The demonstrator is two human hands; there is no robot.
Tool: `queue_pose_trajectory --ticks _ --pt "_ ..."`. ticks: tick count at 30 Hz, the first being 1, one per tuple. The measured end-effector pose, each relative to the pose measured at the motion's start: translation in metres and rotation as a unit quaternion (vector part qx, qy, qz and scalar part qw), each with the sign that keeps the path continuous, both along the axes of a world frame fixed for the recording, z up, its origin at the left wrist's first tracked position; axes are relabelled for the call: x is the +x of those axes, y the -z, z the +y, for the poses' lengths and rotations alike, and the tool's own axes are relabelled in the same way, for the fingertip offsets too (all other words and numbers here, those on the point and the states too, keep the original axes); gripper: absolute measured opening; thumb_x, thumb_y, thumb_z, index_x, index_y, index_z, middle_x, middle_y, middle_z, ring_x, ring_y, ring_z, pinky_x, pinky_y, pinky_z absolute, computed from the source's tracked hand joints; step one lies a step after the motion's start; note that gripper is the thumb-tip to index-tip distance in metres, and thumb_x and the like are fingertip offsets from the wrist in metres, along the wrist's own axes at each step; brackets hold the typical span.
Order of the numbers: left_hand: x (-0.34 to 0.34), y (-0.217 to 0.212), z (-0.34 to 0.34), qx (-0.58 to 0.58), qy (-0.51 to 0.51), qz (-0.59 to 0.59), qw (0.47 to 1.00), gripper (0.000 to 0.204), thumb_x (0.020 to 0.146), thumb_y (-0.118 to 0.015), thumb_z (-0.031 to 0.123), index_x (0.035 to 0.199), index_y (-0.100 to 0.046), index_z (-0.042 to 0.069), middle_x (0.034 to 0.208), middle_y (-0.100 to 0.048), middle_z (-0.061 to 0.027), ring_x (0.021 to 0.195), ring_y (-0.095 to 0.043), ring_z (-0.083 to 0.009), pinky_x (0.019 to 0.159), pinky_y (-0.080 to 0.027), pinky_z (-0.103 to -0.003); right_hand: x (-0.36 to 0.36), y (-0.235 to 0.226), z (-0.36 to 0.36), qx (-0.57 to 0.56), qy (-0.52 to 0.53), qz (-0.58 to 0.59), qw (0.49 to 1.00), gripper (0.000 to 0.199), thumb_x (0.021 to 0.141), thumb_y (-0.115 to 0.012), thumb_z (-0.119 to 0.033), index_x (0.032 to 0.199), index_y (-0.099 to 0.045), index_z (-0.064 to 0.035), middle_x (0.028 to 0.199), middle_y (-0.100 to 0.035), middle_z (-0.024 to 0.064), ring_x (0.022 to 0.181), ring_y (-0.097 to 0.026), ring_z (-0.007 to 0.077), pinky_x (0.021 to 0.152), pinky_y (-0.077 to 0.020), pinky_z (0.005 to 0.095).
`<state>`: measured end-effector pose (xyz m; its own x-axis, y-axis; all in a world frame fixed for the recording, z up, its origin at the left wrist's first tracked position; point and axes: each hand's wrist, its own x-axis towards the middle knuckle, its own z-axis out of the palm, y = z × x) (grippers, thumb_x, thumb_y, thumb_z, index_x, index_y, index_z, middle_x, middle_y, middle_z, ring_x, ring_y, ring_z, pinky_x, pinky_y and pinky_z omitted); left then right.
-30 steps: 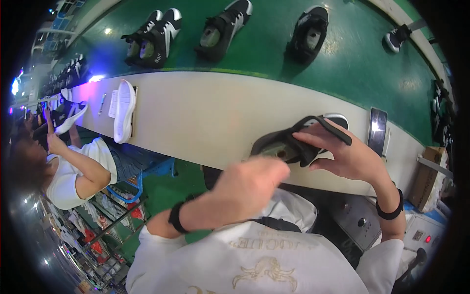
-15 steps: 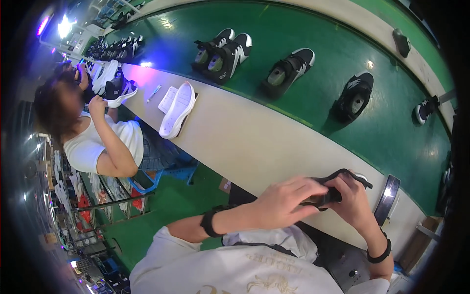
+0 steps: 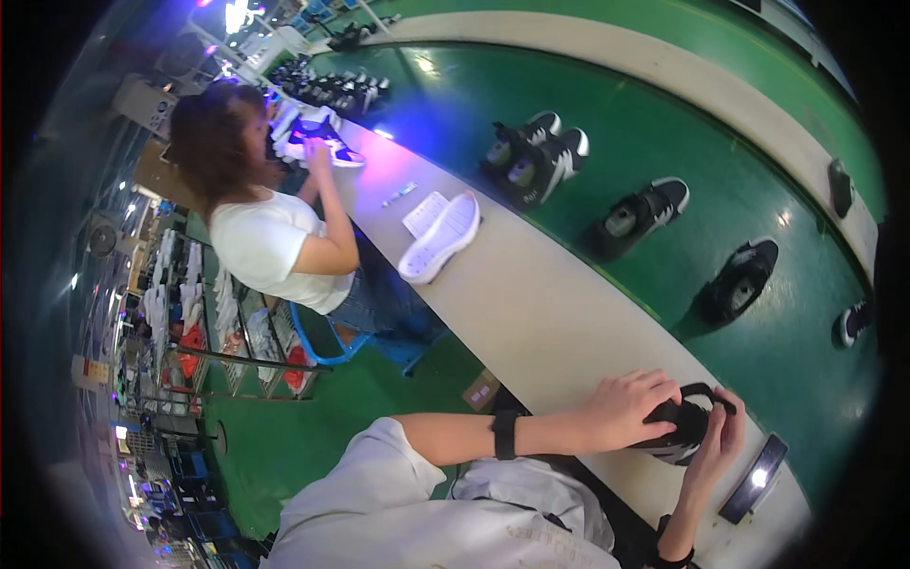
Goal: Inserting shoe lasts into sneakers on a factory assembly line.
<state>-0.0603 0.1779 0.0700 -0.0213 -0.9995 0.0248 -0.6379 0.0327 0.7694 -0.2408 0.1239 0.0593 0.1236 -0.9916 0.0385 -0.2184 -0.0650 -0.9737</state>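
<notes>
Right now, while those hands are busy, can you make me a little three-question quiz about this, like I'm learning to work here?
1. True or false: the left hand and the right hand both touch the black shoe.
2. What colour is the loose sole by the table's far end? A) red B) white C) black
3. Fill in: the sole lies to the ___ of that shoe.

Key: 1 true; 2 B; 3 left.

One handled shoe (image 3: 681, 419); five nearer shoes (image 3: 652, 207) on green; one loose sole (image 3: 444, 237); two wristbands (image 3: 505, 434)
</notes>
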Motion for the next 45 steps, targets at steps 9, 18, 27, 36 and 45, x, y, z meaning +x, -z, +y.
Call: queue_pose_trajectory --ticks 9,18,27,36,45 --pt "-0.001 0.038 -0.026 0.118 -0.032 0.156 0.98 0.036 0.092 -0.062 0.032 0.114 -0.048 0.007 0.098 -0.065 -0.0197 0.09 -0.063 -0.0412 0.076 -0.049 -0.048 0.02 0.004 0.007 -0.005 -0.082 -0.077 0.994 0.014 0.097 -0.05 -0.006 0.093 -0.06 0.0021 0.089 -0.054 0.002 0.083 -0.05 0.0119 0.077 -0.0393 0.0253" --pt "0.02 0.049 -0.03 0.122 -0.042 0.33 0.935 0.028 0.095 -0.062 0.027 0.105 -0.058 0.001 0.077 -0.067 -0.0098 0.07 -0.064 -0.0149 0.063 -0.052 -0.029 0.0 -0.003 0.021 -0.276 -0.299 0.219 0.887 0.022 0.076 -0.076 -0.014 0.096 -0.075 -0.0066 0.12 -0.067 0.0124 0.121 -0.058 0.0345 0.107 -0.0408 0.0501" --pt "0.051 -0.003 0.071 -0.058 -0.091 -0.17 0.98 0.057 0.072 -0.08 0.016 0.123 -0.056 0.007 0.122 -0.064 -0.0129 0.105 -0.063 -0.0329 0.087 -0.05 -0.043 0.038 0.0 0.004 0.139 -0.409 -0.102 0.896 0.031 0.101 -0.052 -0.025 0.111 -0.068 -0.0004 0.099 -0.071 0.0131 0.096 -0.067 0.0225 0.091 -0.0487 0.0325" --pt "0.059 0.012 -0.091 -0.026 -0.259 -0.155 0.953 0.055 0.085 -0.07 0.019 0.134 -0.049 0.01 0.12 -0.063 -0.0155 0.108 -0.059 -0.0379 0.091 -0.045 -0.046 -0.088 0.023 -0.145 -0.036 0.02 0.089 0.995 0.027 0.097 -0.06 -0.021 0.104 -0.068 0.0035 0.086 -0.071 0.0105 0.078 -0.061 0.0124 0.074 -0.0501 0.0296" --pt "0.023 0.039 -0.097 -0.142 0.005 -0.235 0.961 0.052 0.087 -0.064 0.01 0.136 -0.048 0.002 0.143 -0.045 -0.0206 0.136 -0.038 -0.0388 0.112 -0.031 -0.049 -0.183 0.093 -0.297 -0.132 0.118 0.422 0.889 0.043 0.084 -0.069 -0.019 0.125 -0.059 -0.007 0.134 -0.051 0.0231 0.123 -0.049 0.0404 0.1 -0.0438 0.0464"
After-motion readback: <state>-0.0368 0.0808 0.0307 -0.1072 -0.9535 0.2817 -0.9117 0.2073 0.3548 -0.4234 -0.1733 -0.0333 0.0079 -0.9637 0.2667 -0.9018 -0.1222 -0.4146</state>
